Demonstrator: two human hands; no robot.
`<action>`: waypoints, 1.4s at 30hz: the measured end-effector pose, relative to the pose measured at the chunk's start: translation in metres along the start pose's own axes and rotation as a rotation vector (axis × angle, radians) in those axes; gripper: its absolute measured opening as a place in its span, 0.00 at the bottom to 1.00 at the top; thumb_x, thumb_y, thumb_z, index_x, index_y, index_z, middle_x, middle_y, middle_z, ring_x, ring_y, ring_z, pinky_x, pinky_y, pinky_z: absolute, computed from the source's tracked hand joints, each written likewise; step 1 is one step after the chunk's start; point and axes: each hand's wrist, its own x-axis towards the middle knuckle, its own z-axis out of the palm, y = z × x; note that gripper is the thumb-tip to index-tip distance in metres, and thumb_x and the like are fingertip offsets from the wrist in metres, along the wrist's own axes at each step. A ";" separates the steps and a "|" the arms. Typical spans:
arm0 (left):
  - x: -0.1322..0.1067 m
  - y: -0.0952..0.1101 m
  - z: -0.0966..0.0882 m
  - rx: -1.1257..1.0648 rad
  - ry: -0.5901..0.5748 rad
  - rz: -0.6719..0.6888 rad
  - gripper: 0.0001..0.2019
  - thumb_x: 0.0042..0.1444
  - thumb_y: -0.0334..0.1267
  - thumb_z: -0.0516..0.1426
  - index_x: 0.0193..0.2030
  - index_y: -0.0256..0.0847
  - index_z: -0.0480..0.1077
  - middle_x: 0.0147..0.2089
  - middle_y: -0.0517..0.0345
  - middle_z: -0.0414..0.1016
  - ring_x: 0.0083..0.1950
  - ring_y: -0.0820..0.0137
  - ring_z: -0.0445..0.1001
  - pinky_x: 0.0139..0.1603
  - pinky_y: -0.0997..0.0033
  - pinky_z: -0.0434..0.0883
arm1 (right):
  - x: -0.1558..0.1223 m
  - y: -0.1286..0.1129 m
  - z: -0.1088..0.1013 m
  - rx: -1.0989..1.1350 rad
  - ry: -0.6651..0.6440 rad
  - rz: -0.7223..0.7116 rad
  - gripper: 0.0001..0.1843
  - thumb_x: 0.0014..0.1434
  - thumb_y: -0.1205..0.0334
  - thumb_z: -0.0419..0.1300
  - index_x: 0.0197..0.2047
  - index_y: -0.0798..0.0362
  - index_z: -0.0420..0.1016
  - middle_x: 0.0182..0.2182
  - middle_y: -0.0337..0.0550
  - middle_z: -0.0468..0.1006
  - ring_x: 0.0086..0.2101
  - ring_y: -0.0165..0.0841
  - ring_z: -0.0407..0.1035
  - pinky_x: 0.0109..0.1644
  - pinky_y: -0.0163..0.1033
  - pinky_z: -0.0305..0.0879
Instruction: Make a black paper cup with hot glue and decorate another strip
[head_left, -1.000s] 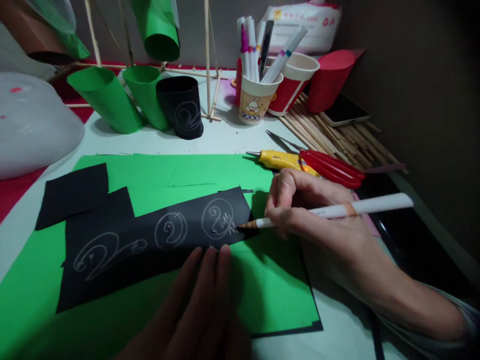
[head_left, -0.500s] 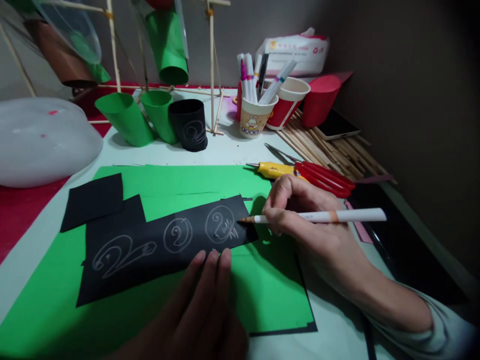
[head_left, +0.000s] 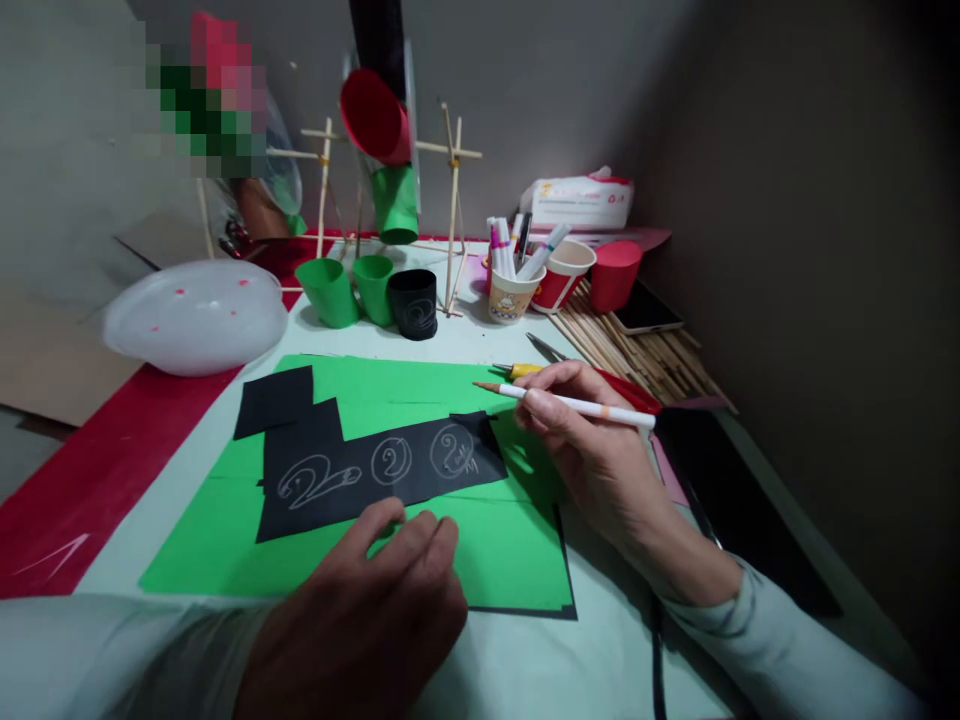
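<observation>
My right hand [head_left: 592, 440] pinches a white pencil [head_left: 577, 405], its tip lifted above the green paper [head_left: 495, 550] and pointing left. A black paper strip [head_left: 375, 475] with white swirl drawings lies on the green sheet. My left hand [head_left: 367, 620] rests near the strip's lower edge with its fingers curled, the fingertips on the green paper. A second black piece [head_left: 274, 398] lies at the upper left.
Green paper cups [head_left: 328, 292] and a black cup [head_left: 414, 303] stand behind the sheet under a stick frame [head_left: 453, 200]. A cup of markers [head_left: 511, 290], red scissors [head_left: 622, 390], a yellow tool [head_left: 525, 370], a bundle of sticks [head_left: 637, 355] and a white balloon-like shape [head_left: 191, 315] surround the sheet.
The pencil tip has lifted off the black strip and moved up. My left fingers have curled and slid back off the strip. The camera has tilted up and pulled back.
</observation>
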 end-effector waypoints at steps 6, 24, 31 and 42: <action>-0.003 -0.040 -0.027 -0.387 -0.053 -0.459 0.11 0.68 0.37 0.49 0.35 0.42 0.68 0.31 0.61 0.69 0.31 0.68 0.67 0.33 0.67 0.62 | -0.002 -0.004 0.002 0.093 -0.021 0.018 0.06 0.55 0.61 0.69 0.35 0.50 0.77 0.32 0.36 0.75 0.33 0.29 0.71 0.39 0.34 0.69; 0.011 -0.054 -0.015 -1.402 -0.091 -0.742 0.10 0.67 0.42 0.51 0.38 0.39 0.66 0.30 0.60 0.74 0.20 0.79 0.61 0.22 0.75 0.59 | -0.039 -0.014 0.018 -0.006 -0.305 0.001 0.06 0.62 0.58 0.65 0.36 0.50 0.75 0.36 0.40 0.77 0.30 0.31 0.72 0.33 0.38 0.70; 0.010 -0.053 -0.012 -1.322 -0.160 -0.709 0.11 0.67 0.41 0.49 0.37 0.38 0.66 0.30 0.57 0.77 0.21 0.78 0.62 0.24 0.75 0.62 | -0.039 -0.011 0.019 -0.083 -0.310 -0.011 0.07 0.63 0.57 0.64 0.35 0.50 0.74 0.35 0.39 0.77 0.30 0.30 0.71 0.34 0.36 0.68; 0.009 -0.052 -0.016 -1.271 -0.214 -0.696 0.12 0.68 0.41 0.50 0.36 0.39 0.68 0.28 0.63 0.73 0.22 0.78 0.62 0.23 0.77 0.62 | -0.038 -0.007 0.017 -0.144 -0.313 -0.015 0.06 0.63 0.58 0.64 0.35 0.50 0.74 0.34 0.40 0.77 0.30 0.31 0.72 0.34 0.36 0.68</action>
